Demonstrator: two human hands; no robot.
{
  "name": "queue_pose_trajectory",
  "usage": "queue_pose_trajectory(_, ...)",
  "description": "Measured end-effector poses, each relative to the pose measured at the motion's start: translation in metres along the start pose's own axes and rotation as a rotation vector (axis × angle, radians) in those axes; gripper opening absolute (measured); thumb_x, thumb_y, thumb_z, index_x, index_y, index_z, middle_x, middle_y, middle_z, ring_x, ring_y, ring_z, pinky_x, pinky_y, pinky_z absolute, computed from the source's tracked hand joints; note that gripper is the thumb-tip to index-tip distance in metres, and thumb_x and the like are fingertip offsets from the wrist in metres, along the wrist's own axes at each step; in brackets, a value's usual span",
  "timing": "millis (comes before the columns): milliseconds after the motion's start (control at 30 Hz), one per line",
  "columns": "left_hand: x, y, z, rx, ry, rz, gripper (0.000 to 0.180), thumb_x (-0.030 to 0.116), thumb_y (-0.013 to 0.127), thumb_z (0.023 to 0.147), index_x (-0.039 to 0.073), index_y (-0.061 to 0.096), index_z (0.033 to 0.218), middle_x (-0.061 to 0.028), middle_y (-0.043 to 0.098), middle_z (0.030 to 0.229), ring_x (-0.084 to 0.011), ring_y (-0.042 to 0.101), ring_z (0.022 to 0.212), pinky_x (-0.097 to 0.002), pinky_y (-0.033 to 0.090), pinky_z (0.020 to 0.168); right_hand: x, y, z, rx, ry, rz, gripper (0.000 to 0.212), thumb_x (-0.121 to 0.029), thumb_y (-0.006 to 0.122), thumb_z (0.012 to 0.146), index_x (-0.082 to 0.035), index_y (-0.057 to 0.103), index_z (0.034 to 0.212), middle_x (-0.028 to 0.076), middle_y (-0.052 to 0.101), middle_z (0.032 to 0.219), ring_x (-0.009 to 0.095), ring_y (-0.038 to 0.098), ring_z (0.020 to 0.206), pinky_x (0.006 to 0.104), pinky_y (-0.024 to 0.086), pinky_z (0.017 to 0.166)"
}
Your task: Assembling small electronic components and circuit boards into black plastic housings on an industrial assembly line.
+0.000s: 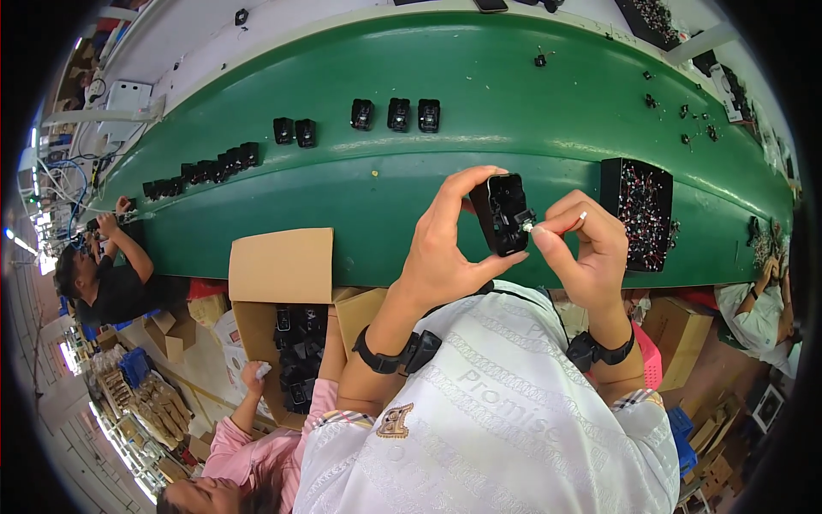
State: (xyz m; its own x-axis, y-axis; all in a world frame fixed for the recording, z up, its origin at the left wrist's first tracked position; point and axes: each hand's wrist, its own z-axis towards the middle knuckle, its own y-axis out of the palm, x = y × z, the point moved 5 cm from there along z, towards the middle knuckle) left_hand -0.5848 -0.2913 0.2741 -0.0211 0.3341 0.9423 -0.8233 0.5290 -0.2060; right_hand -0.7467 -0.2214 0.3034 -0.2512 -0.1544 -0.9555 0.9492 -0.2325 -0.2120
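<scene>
We note first the green conveyor belt (411,103), which curves across the whole far half of the view, with a pale edge along its far side. On its near edge at the right stands a black tray (636,214) filled with small red and white parts. Near left of the belt sits an open cardboard box (278,274) holding black housings, and a person in a pink sleeve (257,445) sits beside it with one hand at its rim. Further left, a person in a black shirt (111,283) works at the belt edge; at the far right another person's pale sleeve (753,317) is partly seen. Rows of small black housings (205,171) lie on the belt at the left, and three more (394,114) lie near its middle. Our left hand (445,248) is closed around a small black housing (503,214), thumb under its near end and fingers over its far end, holding it upright above the near belt edge, just left of the tray. Our right hand (586,248) is pinched shut on a small wired part (556,224) with a red lead, whose white tip touches the right side of the housing. Both wrists carry black bands. The two hands are close together, joined only through the parts.
</scene>
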Motion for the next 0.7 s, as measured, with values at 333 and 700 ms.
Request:
queue_pose_trajectory(333, 0.006, 0.003, 0.003, 0.066, 0.08, 0.045, 0.081, 0.013, 0.09, 0.066, 0.005, 0.048, 0.136, -0.0124, 0.059, 0.13, -0.0262, 0.063, 0.109, -0.0353, 0.054, 0.084, 0.004, 0.004, -0.006, -0.018, 0.062, 0.047, 0.011, 0.006, 0.069, 0.083, 0.003, 0.061, 0.077, 0.008, 0.062, 0.08, 0.011, 0.056, 0.071, 0.0235, 0.043, 0.063)
queue_pose_trajectory(700, 0.004, 0.006, 0.006, 0.062, 0.183, 0.161, 0.079, 0.011, 0.09, 0.066, 0.005, 0.049, 0.134, -0.0143, 0.061, 0.13, -0.0307, 0.062, 0.113, -0.0373, 0.053, 0.085, 0.011, 0.004, 0.0, -0.101, 0.037, -0.212, 0.014, -0.005, 0.078, 0.077, 0.0, 0.068, 0.086, 0.002, 0.057, 0.074, 0.009, 0.051, 0.063, 0.022, 0.039, 0.056)
